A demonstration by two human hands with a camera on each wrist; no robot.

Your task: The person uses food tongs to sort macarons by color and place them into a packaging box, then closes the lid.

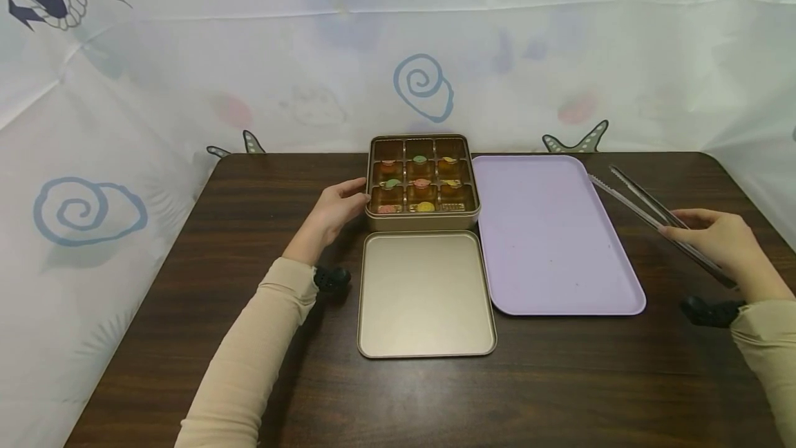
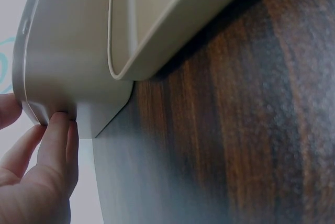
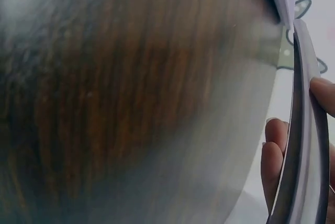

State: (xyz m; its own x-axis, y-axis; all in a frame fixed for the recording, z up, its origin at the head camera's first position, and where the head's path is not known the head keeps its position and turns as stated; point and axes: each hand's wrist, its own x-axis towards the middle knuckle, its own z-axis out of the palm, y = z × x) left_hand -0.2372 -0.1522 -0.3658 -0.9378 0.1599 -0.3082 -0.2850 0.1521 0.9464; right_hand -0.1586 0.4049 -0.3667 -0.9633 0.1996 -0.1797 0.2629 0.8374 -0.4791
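A gold tin (image 1: 423, 221) with a divided brown tray inside stands at the table's back. Small pieces with green, pink and yellow wrappings (image 1: 421, 184) sit in its compartments. My left hand (image 1: 336, 209) rests its fingertips against the tin's left side; in the left wrist view, straight fingers (image 2: 55, 145) touch the wall below the rim. Metal tongs (image 1: 653, 209) are held in my right hand (image 1: 721, 240), thumb on one arm and fingers on the other. Their tips are spread apart, near the right edge of a lilac tray (image 1: 553, 240).
The tin's gold lid (image 1: 427, 296) lies in front of it, inner side up, its rim by the lilac tray. Everything stands on a dark wooden table (image 1: 560, 379). A white printed cloth (image 1: 497, 75) hangs behind and at the sides.
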